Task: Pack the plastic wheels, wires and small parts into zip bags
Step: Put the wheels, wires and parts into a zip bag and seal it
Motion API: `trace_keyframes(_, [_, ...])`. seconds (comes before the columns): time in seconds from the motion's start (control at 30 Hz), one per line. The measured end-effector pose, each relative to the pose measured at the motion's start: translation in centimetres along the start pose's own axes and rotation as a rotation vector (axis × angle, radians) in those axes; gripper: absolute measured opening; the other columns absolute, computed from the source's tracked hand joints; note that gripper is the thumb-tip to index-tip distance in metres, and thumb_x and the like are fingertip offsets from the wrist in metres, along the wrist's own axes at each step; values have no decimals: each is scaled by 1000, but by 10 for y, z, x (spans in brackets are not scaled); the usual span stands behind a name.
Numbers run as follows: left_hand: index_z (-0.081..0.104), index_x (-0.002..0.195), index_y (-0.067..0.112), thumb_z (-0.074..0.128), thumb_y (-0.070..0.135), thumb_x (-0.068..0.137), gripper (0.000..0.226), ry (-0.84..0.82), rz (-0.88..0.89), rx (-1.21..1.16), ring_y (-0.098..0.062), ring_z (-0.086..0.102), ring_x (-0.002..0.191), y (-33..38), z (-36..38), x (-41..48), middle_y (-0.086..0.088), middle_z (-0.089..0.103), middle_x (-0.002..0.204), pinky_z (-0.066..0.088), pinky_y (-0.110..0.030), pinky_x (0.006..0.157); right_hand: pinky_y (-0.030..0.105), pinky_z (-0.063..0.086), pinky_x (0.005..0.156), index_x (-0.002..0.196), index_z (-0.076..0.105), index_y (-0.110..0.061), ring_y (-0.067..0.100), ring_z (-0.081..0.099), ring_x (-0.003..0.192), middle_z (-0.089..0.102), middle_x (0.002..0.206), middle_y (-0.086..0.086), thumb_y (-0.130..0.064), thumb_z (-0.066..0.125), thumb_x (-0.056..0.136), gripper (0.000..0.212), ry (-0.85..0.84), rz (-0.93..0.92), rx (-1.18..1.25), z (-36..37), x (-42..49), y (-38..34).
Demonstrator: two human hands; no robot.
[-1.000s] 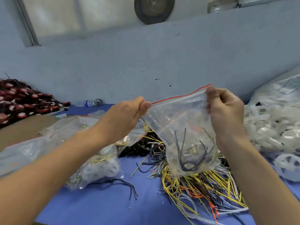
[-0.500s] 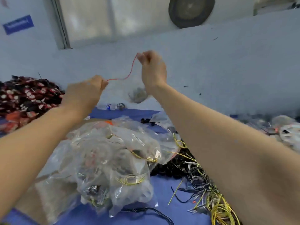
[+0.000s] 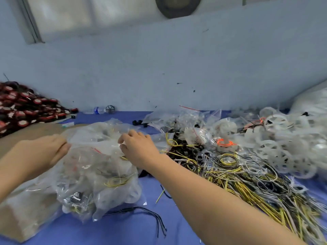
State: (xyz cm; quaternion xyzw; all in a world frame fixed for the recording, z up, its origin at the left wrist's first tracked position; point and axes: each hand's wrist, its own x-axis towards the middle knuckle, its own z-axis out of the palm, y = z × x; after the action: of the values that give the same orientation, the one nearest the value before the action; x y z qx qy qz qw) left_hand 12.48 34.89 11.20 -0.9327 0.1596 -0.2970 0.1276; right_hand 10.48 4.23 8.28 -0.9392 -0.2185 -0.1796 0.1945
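Observation:
My left hand (image 3: 44,152) and my right hand (image 3: 139,149) lie low over a heap of filled zip bags (image 3: 99,183) at the left of the blue table (image 3: 123,228). Between them a clear zip bag (image 3: 95,144) with a red strip rests on top of the heap. Each hand pinches one end of its top edge. A tangle of yellow, grey and black wires (image 3: 238,172) spreads to the right of my right forearm. White plastic wheels (image 3: 283,149) are piled at the far right. Small black parts (image 3: 184,147) lie behind the wires.
Flat zip bags (image 3: 177,119) lie at the back centre. A heap of red and black round parts (image 3: 21,110) fills the back left, beside a brown board (image 3: 26,133). A small bottle (image 3: 96,110) lies by the wall. Loose black wires (image 3: 155,218) lie near the front.
Both hands came down from in front of the wall with the zip bag, which now rests on the heap of filled bags. The view swung right.

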Motion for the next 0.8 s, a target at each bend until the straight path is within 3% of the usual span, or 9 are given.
trace_keyframes(0.03, [46,83,32,35,47,96,23,-36,-72,-21,-24,59,70,12,-12,4,5,53,78,52,-43,63,45,34,95,133,52,-19,33,46,120,50,132,10,-20,41,102,33,8,6,-10,-11,-4,5])
trace_keyframes(0.13, [38,74,29,19,54,98,40,72,-161,-196,-24,52,62,75,-49,36,6,47,70,46,-39,58,46,36,97,136,50,-20,33,47,120,49,134,9,-17,41,100,38,59,72,25,-45,-23,30])
trace_keyframes(0.3, [43,81,25,28,39,103,30,22,-93,-377,-27,49,70,212,-66,89,2,49,80,38,-38,62,44,45,94,128,56,-17,29,54,113,54,127,7,-21,41,101,31,168,285,168,-86,-70,99])
trace_keyframes(0.47, [55,99,16,36,28,100,22,-169,-35,-568,-30,58,88,324,-19,136,-7,62,102,50,-45,78,45,49,93,123,58,-18,21,58,105,57,121,3,-23,42,101,28,206,424,227,-97,-114,170])
trace_keyframes(0.57, [57,116,10,39,22,99,27,-341,-88,-550,-35,57,105,349,20,155,-15,60,120,49,-45,90,40,48,93,122,59,-19,20,58,103,58,120,3,-23,42,100,27,188,426,228,-87,-117,195])
trace_keyframes(0.67, [52,121,4,43,25,100,31,-473,-139,-410,-41,54,113,341,48,160,-24,55,126,46,-44,93,32,46,86,125,58,-18,23,59,105,57,125,5,-22,43,100,30,42,376,185,-65,-111,206])
trace_keyframes(0.73, [55,113,3,40,35,102,36,-600,-99,-285,-38,57,107,326,55,160,-24,59,121,45,-39,90,38,47,92,129,56,-19,27,56,111,55,128,6,-24,43,99,33,-87,352,130,-49,-109,210])
trace_keyframes(0.8, [58,114,0,39,26,102,34,-742,-39,-173,-34,58,109,311,51,164,-22,61,123,44,-36,91,43,46,97,131,54,-21,28,54,116,53,131,6,-25,42,99,35,-156,357,111,-39,-111,213])
